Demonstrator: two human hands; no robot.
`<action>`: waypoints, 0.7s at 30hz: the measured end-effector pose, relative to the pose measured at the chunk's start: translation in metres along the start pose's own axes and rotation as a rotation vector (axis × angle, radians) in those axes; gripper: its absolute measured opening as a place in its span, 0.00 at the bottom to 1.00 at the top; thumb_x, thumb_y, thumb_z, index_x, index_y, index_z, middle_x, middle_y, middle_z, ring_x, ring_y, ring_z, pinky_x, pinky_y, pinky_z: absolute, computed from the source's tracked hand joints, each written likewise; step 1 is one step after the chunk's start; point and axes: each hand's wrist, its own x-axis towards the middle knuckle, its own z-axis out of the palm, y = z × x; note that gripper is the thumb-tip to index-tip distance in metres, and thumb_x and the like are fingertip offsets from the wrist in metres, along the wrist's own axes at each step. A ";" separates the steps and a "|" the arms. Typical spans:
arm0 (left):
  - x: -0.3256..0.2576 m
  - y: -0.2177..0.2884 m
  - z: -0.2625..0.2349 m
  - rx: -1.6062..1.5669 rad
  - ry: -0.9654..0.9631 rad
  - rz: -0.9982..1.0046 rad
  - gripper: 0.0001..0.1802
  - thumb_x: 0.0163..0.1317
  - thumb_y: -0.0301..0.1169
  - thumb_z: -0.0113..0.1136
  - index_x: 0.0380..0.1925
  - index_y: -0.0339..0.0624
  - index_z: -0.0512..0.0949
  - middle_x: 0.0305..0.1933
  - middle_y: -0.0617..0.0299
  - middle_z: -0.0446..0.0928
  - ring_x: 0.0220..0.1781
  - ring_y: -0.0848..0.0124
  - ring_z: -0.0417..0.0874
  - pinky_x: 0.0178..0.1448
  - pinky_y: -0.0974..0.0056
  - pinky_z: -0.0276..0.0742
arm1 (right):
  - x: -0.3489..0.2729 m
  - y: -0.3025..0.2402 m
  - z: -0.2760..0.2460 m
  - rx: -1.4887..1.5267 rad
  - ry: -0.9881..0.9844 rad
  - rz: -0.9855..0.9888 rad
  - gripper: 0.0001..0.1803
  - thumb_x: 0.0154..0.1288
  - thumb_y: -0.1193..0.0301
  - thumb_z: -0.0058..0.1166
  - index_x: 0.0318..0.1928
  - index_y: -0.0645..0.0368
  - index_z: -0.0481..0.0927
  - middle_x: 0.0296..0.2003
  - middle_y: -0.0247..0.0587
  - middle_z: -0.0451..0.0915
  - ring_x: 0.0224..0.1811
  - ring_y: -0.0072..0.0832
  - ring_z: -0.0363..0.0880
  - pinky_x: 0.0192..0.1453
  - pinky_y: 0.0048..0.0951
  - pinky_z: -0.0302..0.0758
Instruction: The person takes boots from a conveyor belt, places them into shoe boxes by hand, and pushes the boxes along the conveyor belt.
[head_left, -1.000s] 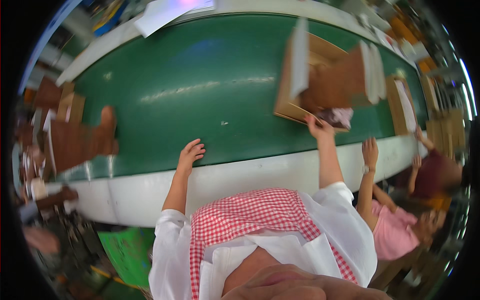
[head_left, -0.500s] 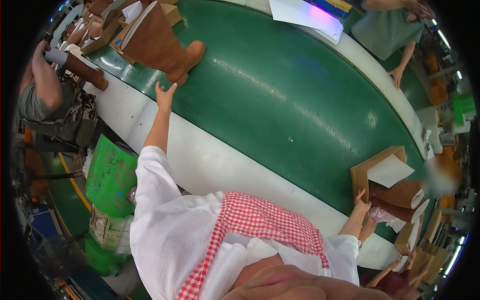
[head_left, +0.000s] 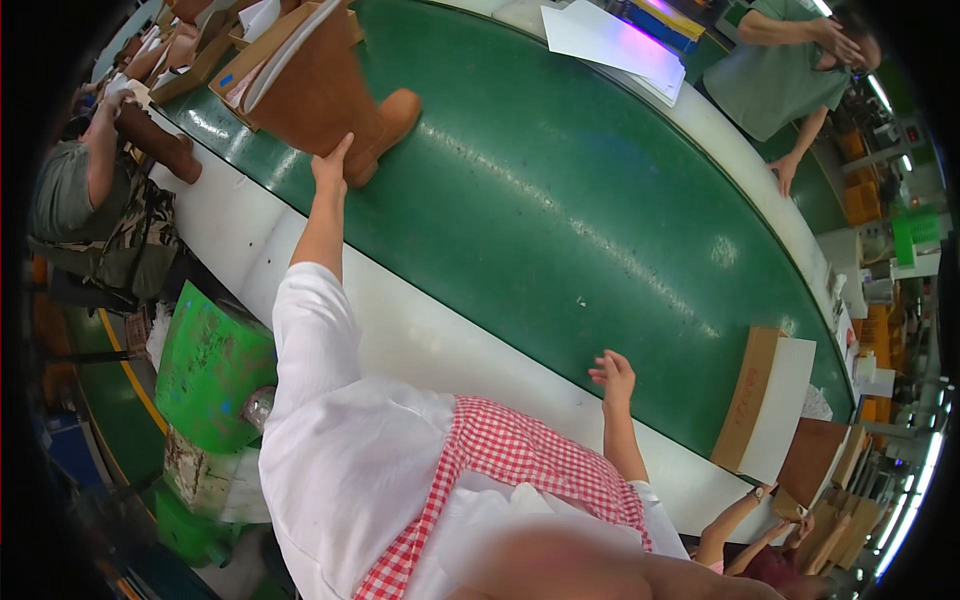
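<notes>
Head view: a green conveyor belt (head_left: 600, 200) with a white near edge curves across the frame. A tall brown boot (head_left: 335, 100) stands on the belt at its far left end, leaning against an open cardboard box (head_left: 262, 50). A closed cardboard box with a white lid (head_left: 765, 400) lies at the belt's right end. The left hand (head_left: 330, 168) reaches out, palm pressed on the boot's shaft, fingers extended. The right hand (head_left: 613, 372) hovers open over the belt's near edge, holding nothing.
</notes>
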 end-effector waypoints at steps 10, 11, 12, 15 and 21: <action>-0.169 0.036 0.015 -0.374 -0.656 -0.411 0.33 0.50 0.30 0.68 0.56 0.34 0.67 0.58 0.58 0.71 0.60 0.65 0.70 0.63 0.60 0.65 | -0.035 -0.157 0.148 -0.656 -0.201 -0.911 0.46 0.49 0.69 0.67 0.66 0.56 0.55 0.58 0.47 0.69 0.56 0.38 0.71 0.58 0.35 0.69; -0.189 0.041 0.017 -0.386 -0.707 -0.485 0.34 0.50 0.31 0.69 0.56 0.34 0.67 0.58 0.58 0.71 0.60 0.65 0.70 0.63 0.60 0.65 | -0.042 -0.165 0.157 -0.731 -0.210 -1.011 0.48 0.50 0.70 0.66 0.68 0.57 0.51 0.60 0.46 0.67 0.59 0.39 0.69 0.61 0.38 0.66; -0.207 0.048 0.021 -0.398 -0.762 -0.553 0.34 0.49 0.32 0.69 0.56 0.34 0.67 0.57 0.58 0.71 0.60 0.65 0.70 0.63 0.60 0.65 | -0.046 -0.167 0.165 -0.731 -0.214 -1.021 0.48 0.50 0.70 0.66 0.68 0.57 0.51 0.60 0.46 0.67 0.59 0.39 0.69 0.61 0.38 0.66; -0.263 0.061 0.023 -0.418 -0.922 -0.615 0.36 0.49 0.35 0.70 0.57 0.35 0.65 0.58 0.57 0.70 0.60 0.65 0.70 0.63 0.60 0.64 | -0.058 -0.163 0.179 -0.477 -0.257 -0.997 0.51 0.44 0.64 0.70 0.66 0.59 0.52 0.54 0.51 0.71 0.55 0.42 0.72 0.56 0.37 0.70; -0.294 0.092 0.006 -0.505 -0.862 -0.542 0.33 0.50 0.33 0.68 0.55 0.34 0.67 0.53 0.58 0.73 0.56 0.67 0.72 0.61 0.61 0.66 | -0.086 -0.115 0.161 -0.342 -0.231 -0.759 0.41 0.45 0.59 0.69 0.57 0.61 0.63 0.47 0.50 0.76 0.50 0.45 0.76 0.50 0.36 0.73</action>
